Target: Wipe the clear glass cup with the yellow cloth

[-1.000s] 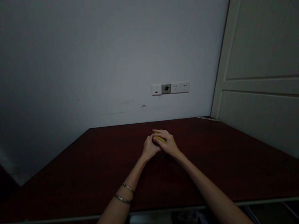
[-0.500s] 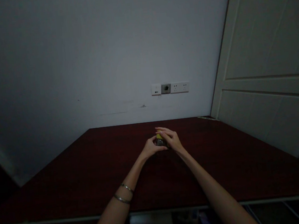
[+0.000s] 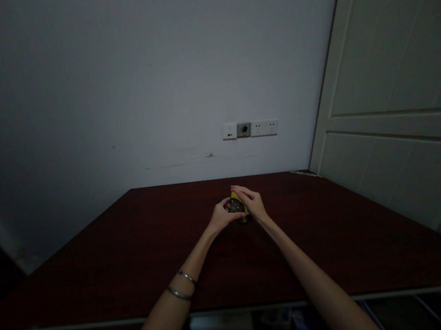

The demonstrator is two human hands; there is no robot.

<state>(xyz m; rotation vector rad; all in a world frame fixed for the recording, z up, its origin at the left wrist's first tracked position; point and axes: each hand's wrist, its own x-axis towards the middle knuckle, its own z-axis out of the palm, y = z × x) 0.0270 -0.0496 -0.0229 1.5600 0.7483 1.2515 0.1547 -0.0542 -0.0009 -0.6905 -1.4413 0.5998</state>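
Both my hands meet over the far middle of a dark red table. Between them is a small yellow and dark object; the dim light keeps me from making out what it is. My left hand curls its fingers against the object's left side. My right hand wraps over its top and right side. Two thin bracelets circle my left forearm.
A pale wall rises behind the table with a row of white sockets. A pale panelled door stands along the right side. Dim shapes lie under the table's near edge.
My right hand lifted from lying flat over the object to gripping it from the side, so more of the yellow and dark object now shows between my hands. My arms stayed in place.
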